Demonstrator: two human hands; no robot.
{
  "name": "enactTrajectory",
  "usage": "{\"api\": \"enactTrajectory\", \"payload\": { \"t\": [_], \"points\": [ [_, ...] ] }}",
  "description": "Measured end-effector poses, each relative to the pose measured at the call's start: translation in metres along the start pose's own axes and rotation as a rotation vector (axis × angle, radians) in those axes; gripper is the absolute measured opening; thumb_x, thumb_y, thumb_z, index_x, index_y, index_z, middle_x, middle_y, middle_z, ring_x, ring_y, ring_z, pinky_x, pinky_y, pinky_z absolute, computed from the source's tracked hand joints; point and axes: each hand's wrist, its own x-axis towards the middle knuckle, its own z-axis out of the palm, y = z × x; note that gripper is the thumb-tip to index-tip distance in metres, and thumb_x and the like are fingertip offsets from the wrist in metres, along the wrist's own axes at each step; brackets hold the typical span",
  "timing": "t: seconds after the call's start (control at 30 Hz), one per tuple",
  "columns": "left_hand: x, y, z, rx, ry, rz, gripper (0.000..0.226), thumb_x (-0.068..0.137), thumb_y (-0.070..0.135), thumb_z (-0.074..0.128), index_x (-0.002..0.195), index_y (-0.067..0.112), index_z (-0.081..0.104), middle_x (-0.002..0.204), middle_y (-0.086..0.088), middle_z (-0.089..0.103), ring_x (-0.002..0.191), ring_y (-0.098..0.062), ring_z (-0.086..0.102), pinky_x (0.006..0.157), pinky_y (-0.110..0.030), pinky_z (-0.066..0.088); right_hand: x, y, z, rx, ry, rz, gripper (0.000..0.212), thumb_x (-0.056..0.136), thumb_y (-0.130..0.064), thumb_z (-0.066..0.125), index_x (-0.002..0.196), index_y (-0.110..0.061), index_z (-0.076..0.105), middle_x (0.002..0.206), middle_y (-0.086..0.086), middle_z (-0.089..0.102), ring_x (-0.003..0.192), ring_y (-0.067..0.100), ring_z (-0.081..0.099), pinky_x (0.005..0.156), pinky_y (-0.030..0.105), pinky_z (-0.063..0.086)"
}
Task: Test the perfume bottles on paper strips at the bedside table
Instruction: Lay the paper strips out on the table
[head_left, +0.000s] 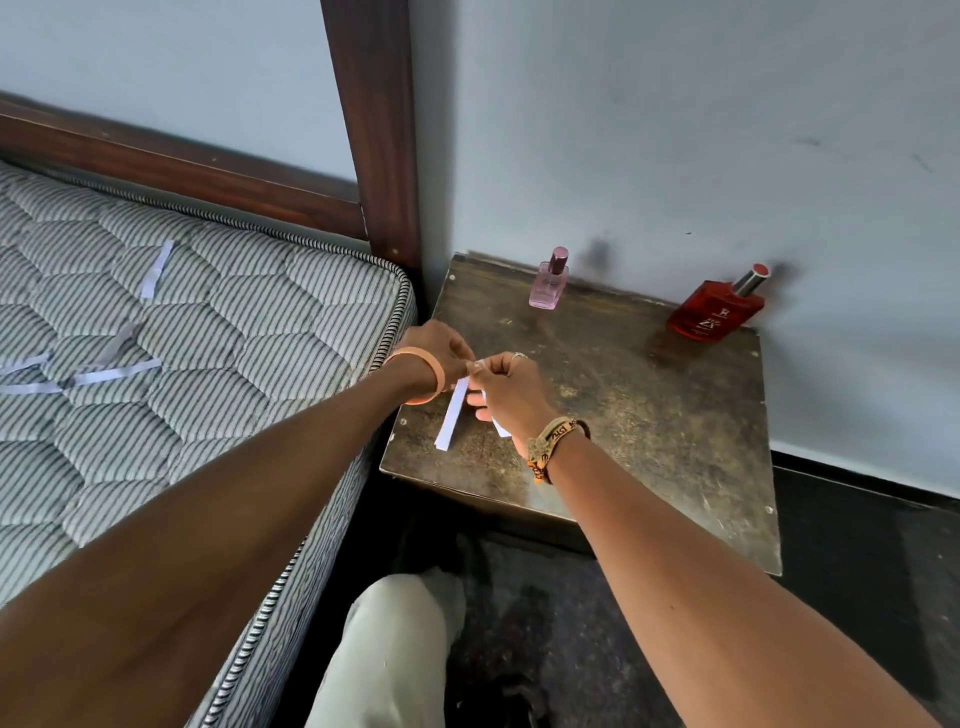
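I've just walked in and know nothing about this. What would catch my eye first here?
Two bare hands meet over the near-left part of the dark, worn bedside table: the left hand and right hand pinch white paper strips between them. At the table's back edge by the wall stand a small pink perfume bottle and, to its right, a larger red perfume bottle. More strips lie scattered on the striped mattress on the left.

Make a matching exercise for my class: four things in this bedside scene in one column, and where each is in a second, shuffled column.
Things:
1. pink perfume bottle
2. red perfume bottle
3. paper strip
4. loose strips

Places:
A. on the mattress
B. held between both hands
C. table's back right corner, by the wall
D. back of the table, towards the bedpost

Pairs: 1-D, 2-C, 3-B, 4-A
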Motion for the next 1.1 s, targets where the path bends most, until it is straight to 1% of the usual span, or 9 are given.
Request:
{"api": "enactTrajectory", "payload": {
  "t": [0.1,0.2,0.3,0.4,0.47,0.7,0.83,1.0,1.1],
  "points": [
    [0.006,-0.012,0.011,0.059,0.039,0.021,0.007,0.079,0.03,0.075,0.082,0.025,0.072,0.082,0.001,0.072,0.078,-0.017,0.068,0.079,-0.036,0.057,0.01,0.009,-0.002,-0.049,0.076,0.008,0.016,0.094,-0.02,0.063,0.08,-0.011,0.062,0.08,0.011,0.069,0.073,0.026,0.066,0.072,0.043,0.056],
    [0.001,-0.017,0.016,0.086,0.165,0.052,0.02,0.079,0.028,0.073,0.098,0.02,0.07,0.095,-0.001,0.069,0.087,-0.017,0.065,0.081,-0.034,0.054,0.009,0.015,-0.01,-0.034,0.128,0.005,0.018,0.089,-0.022,0.07,0.072,-0.017,0.066,0.064,-0.001,0.061,0.064,0.021,0.061,0.062,0.038,0.054],
    [-0.013,-0.009,0.018,-0.068,0.332,0.021,0.011,0.082,0.029,0.068,0.092,0.024,0.071,0.09,0.004,0.069,0.08,-0.012,0.064,0.075,-0.028,0.053,-0.001,0.012,-0.022,0.188,0.073,0.105,0.011,0.091,-0.017,0.069,0.082,-0.01,0.07,0.08,0.009,0.068,0.074,0.021,0.058,0.074,0.038,0.052],
    [-0.037,0.016,0.017,-0.56,0.085,-0.05,0.012,0.085,0.022,0.07,0.092,0.013,0.071,0.073,-0.003,0.067,0.064,-0.013,0.062,0.068,-0.032,0.058,-0.018,0.007,-0.035,0.291,0.024,0.141,0.008,0.093,-0.016,0.066,0.097,-0.009,0.07,0.091,0.011,0.071,0.078,0.021,0.063,0.072,0.034,0.054],
    [-0.054,0.031,0.014,-0.704,-0.046,-0.064,0.018,0.086,0.012,0.07,0.101,0.003,0.07,0.073,-0.012,0.064,0.061,-0.015,0.059,0.063,-0.029,0.057,-0.032,0.003,-0.044,0.287,-0.001,0.123,0.014,0.094,-0.016,0.065,0.103,-0.007,0.07,0.09,0.01,0.072,0.076,0.02,0.065,0.066,0.031,0.054],
    [-0.092,0.073,0.011,-0.717,-0.08,0.065,0.008,0.08,0.007,0.075,0.087,0.01,0.073,0.069,-0.007,0.068,0.059,-0.012,0.062,0.055,-0.022,0.054,-0.091,-0.013,-0.086,0.228,0.071,-0.081,0.023,0.082,0.001,0.074,0.105,0.0,0.069,0.096,0.019,0.073,0.087,0.028,0.07,0.083,0.04,0.057],
    [-0.107,0.098,0.02,-0.707,-0.036,0.113,0.01,0.081,0.003,0.072,0.082,0.014,0.071,0.073,-0.004,0.069,0.066,-0.014,0.064,0.062,-0.027,0.056,-0.122,-0.018,-0.108,0.263,0.094,-0.095,0.047,0.072,0.005,0.081,0.112,-0.008,0.062,0.092,0.01,0.072,0.086,0.021,0.071,0.072,0.03,0.059],
    [-0.123,0.124,0.037,-0.841,-0.214,0.048,0.018,0.081,-0.006,0.069,0.096,0.005,0.066,0.089,-0.015,0.072,0.076,-0.02,0.07,0.066,-0.029,0.06,-0.14,-0.006,-0.13,0.303,0.163,-0.085,0.046,0.071,0.006,0.081,0.111,-0.005,0.061,0.097,0.014,0.073,0.091,0.025,0.072,0.08,0.038,0.059],
    [-0.126,0.138,0.048,-0.83,-0.183,0.031,0.023,0.075,-0.007,0.074,0.094,0.002,0.066,0.088,-0.019,0.072,0.077,-0.024,0.072,0.065,-0.032,0.061,-0.145,0.001,-0.147,0.307,0.2,-0.069,0.045,0.071,0.003,0.082,0.108,-0.008,0.061,0.099,0.015,0.073,0.091,0.024,0.072,0.074,0.033,0.059]
  ]
}}
